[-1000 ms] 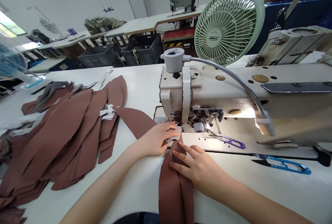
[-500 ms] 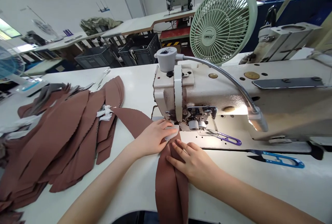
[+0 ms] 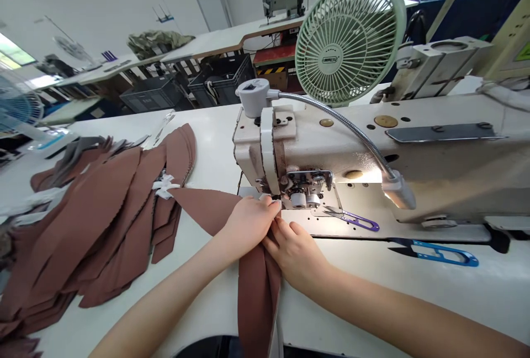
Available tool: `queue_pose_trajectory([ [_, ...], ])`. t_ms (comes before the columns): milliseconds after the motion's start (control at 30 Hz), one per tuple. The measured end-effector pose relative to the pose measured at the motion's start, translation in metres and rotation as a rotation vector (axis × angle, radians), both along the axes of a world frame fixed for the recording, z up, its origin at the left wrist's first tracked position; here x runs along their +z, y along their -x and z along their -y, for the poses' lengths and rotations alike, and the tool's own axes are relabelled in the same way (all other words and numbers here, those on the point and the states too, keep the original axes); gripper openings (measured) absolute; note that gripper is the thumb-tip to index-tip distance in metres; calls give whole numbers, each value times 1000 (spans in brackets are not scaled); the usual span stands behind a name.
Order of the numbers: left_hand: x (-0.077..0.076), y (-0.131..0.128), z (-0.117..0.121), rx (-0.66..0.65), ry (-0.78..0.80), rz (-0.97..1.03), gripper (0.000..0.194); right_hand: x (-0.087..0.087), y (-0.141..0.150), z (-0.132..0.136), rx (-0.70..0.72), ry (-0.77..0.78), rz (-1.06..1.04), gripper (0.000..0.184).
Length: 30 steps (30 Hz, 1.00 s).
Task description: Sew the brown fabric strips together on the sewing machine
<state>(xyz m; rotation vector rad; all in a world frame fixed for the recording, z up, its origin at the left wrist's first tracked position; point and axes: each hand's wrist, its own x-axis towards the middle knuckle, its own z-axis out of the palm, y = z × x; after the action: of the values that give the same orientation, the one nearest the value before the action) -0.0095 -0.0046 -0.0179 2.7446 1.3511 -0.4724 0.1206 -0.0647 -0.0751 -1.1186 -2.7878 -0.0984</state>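
Observation:
My left hand (image 3: 253,222) is closed on a brown fabric piece (image 3: 209,206) just in front of the sewing machine's needle area. A small white patch, partly hidden, shows at its fingertips. My right hand (image 3: 296,252) sits close beside it, fingers bent together on the fabric edge, which seems pinched there. Below both hands, folded brown fabric (image 3: 253,297) hangs toward the table's front edge. The sewing machine (image 3: 265,153) stands directly beyond the fingers, its presser foot mostly hidden.
Purple thread snips (image 3: 359,221) lie on the machine bed, and blue thread snips (image 3: 445,253) on the table to the right. A pile of brown fabric pieces (image 3: 99,209) with white scraps (image 3: 164,187) covers the left. A green fan (image 3: 348,37) and bendable lamp (image 3: 397,189) stand near the machine.
My left hand has moved over the white piece, now mostly covered. My right hand's spread fingers have drawn together near the left hand. The fabric below has bunched narrower.

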Motion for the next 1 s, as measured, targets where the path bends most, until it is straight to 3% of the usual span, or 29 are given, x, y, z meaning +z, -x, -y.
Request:
queue_pose_trajectory([
  [133, 11, 3, 8, 23, 17, -12, 20, -3, 4, 3, 7, -13, 11, 36],
  [267, 20, 6, 12, 8, 79, 37, 21, -11, 7, 15, 7, -113, -26, 41],
  [567, -3, -12, 10, 132, -36, 47, 16, -11, 8, 19, 45, -117, 28, 42],
  [833, 13, -5, 22, 5, -65, 79, 24, -5, 4, 17, 80, -143, 13, 38],
  [1000, 4, -7, 19, 60, -99, 121, 25, -12, 4, 20, 95, -201, -24, 37],
])
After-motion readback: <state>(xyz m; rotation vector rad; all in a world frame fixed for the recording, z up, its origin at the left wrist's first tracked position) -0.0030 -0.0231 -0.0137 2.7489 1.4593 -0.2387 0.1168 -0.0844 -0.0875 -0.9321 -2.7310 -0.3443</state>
